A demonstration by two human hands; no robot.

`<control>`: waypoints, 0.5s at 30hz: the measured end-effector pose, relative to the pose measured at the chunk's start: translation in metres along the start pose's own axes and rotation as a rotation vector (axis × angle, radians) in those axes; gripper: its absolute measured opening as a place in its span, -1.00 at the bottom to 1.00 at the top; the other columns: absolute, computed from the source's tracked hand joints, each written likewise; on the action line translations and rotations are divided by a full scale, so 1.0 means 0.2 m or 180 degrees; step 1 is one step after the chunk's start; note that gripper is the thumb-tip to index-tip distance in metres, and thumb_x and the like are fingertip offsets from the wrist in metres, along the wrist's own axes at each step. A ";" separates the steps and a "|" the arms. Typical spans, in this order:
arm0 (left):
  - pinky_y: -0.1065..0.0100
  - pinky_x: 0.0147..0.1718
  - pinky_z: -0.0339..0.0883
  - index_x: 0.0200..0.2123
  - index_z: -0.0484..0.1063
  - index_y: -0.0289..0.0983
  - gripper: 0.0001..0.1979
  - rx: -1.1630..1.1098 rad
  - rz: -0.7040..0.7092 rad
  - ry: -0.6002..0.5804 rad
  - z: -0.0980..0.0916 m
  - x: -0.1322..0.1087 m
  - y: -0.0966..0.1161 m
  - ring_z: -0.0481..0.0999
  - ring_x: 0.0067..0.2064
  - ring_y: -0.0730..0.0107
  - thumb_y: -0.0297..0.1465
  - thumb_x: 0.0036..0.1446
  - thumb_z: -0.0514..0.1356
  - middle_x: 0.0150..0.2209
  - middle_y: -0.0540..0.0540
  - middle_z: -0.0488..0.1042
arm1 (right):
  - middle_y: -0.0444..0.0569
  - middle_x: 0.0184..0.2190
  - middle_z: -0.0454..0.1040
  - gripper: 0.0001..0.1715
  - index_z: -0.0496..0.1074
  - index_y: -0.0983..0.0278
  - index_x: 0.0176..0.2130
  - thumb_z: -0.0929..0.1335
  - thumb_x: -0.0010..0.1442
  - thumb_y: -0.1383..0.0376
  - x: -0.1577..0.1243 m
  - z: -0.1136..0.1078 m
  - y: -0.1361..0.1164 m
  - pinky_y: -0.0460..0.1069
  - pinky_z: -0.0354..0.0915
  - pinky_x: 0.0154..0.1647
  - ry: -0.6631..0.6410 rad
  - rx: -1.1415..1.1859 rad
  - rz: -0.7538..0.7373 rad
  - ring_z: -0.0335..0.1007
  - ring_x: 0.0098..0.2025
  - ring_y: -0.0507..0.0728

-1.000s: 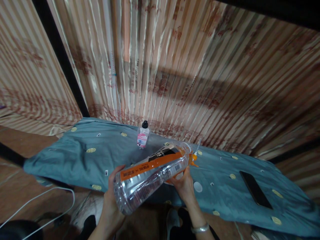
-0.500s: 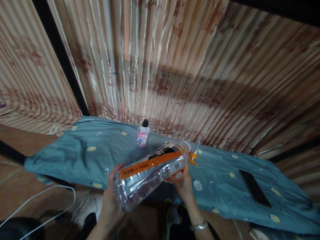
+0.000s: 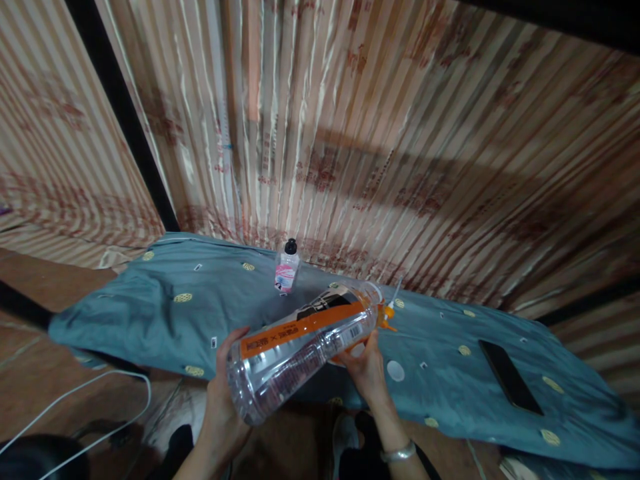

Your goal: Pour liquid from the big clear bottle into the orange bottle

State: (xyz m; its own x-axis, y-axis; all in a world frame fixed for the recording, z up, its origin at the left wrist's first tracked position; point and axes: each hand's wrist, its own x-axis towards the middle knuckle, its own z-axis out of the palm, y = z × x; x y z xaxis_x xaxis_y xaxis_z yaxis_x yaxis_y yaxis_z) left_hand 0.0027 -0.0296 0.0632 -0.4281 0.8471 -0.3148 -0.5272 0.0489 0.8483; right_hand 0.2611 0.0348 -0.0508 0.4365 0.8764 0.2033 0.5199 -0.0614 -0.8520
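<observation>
A large clear plastic bottle (image 3: 293,357) with an orange and black label lies aslant across the middle, its wide base toward me and its narrower end up and to the right. Around the base curl the fingers of my left hand (image 3: 225,393). My right hand (image 3: 367,373) is closed under the narrower end. Beside its fingertips is an orange nozzle-like piece (image 3: 386,315) with a thin pale tube (image 3: 397,290); whether my fingers grip it too is hidden. Behind the large bottle stands a small clear bottle (image 3: 286,270) with a pink label and black cap.
A teal patterned cloth (image 3: 135,307) covers the long low surface. On it lie a dark phone (image 3: 510,377) at right and a white disc (image 3: 395,371) near my right wrist. Striped curtains (image 3: 320,133) hang behind, with a black pole (image 3: 120,113). A white cable (image 3: 115,372) loops at lower left.
</observation>
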 end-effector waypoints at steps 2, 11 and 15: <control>0.07 -0.15 0.81 0.13 0.64 0.01 -0.43 -0.0028 0.0016 0.0042 0.01 -0.01 0.01 0.88 -0.13 -0.07 -0.19 0.08 0.67 -0.22 0.00 0.80 | 0.07 -0.05 0.82 -0.07 0.44 0.16 0.25 0.65 0.03 -0.09 0.00 0.00 -0.01 0.25 0.71 0.08 -0.0036 -0.0007 0.0009 0.88 0.06 0.53; 0.11 -0.28 0.75 0.16 0.63 0.01 -0.36 -0.0128 -0.0186 -0.0006 0.00 0.00 0.01 0.84 -0.27 -0.02 -0.23 -0.01 0.64 -0.24 0.05 0.79 | 0.00 -0.15 0.84 -0.10 0.49 0.13 0.18 0.69 -0.04 -0.06 0.02 -0.06 -0.03 0.23 0.72 0.02 -0.0232 0.0100 0.0117 0.89 -0.01 0.51; 0.11 -0.29 0.75 0.17 0.64 0.00 -0.37 0.0001 -0.0038 0.0038 0.01 -0.02 0.01 0.88 -0.19 -0.10 -0.28 0.02 0.65 -0.23 -0.01 0.79 | -0.03 -0.18 0.83 -0.10 0.50 0.13 0.19 0.68 -0.05 -0.06 0.04 -0.08 -0.04 0.20 0.72 -0.02 -0.0205 0.0112 0.0161 0.89 -0.06 0.48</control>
State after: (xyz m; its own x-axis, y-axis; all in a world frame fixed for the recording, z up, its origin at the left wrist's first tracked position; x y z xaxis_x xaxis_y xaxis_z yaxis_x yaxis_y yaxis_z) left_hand 0.0049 -0.0310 0.0667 -0.4304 0.8402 -0.3300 -0.5320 0.0592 0.8447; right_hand 0.2716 0.0341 -0.0353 0.4128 0.9016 0.1290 0.4719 -0.0905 -0.8770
